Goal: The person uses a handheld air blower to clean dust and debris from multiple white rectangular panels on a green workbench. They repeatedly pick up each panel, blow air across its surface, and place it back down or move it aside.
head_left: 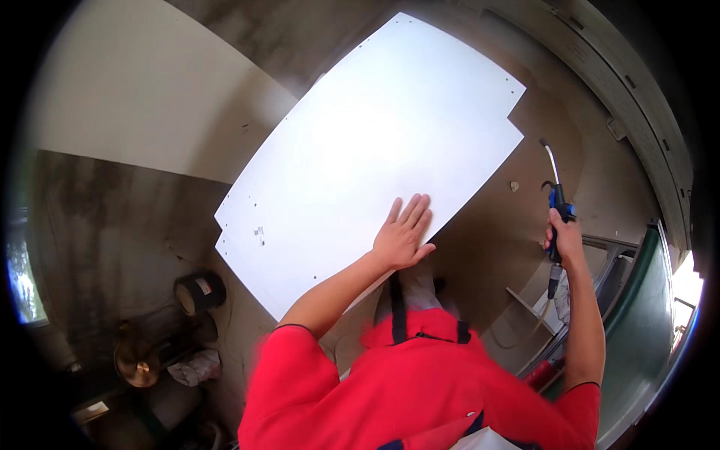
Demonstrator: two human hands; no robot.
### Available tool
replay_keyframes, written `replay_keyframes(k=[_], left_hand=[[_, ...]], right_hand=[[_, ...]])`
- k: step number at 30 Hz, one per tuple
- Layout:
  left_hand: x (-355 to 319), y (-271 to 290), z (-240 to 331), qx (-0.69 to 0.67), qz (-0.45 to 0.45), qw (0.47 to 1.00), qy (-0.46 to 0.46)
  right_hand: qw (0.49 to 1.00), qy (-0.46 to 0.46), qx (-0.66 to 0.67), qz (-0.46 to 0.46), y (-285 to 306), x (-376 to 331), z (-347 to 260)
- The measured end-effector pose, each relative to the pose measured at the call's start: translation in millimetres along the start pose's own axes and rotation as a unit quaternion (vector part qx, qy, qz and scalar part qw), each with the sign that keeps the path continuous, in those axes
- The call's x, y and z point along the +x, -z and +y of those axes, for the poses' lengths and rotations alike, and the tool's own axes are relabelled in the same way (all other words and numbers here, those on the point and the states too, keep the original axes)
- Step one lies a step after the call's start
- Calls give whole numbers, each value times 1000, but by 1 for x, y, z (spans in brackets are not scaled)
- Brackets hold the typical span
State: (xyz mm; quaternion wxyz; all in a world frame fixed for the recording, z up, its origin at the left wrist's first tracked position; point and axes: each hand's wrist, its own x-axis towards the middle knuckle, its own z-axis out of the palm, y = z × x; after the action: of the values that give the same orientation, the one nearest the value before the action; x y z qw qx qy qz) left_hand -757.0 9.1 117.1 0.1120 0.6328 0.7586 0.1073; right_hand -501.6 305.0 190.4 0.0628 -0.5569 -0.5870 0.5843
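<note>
A large white panel [375,150] with small drilled holes along its edges lies flat on a brown work surface [517,217]. My left hand [403,235] rests flat on the panel's near edge, fingers together and stretched out. Off the panel's right side, my right hand [564,238] grips a blue air blow gun [556,201]; its thin metal nozzle points up and away, and a hose hangs below the hand. My red shirt fills the lower middle of the view.
A beige board [142,90] lies at the upper left. A black roll [199,291], a brass-coloured disc [139,364] and a crumpled rag [195,367] sit at the lower left. A green machine frame [637,315] stands at the right. A small chip [514,186] lies beside the panel.
</note>
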Motion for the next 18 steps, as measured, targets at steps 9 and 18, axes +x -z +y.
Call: replay_keyframes(k=[9, 18], left_hand=[[312, 57, -229, 45, 131, 973, 185], [324, 1, -62, -48, 37, 967, -246]], right_hand=[[992, -82, -63, -75, 4, 11, -75], [992, -111, 64, -5, 22, 0, -74]])
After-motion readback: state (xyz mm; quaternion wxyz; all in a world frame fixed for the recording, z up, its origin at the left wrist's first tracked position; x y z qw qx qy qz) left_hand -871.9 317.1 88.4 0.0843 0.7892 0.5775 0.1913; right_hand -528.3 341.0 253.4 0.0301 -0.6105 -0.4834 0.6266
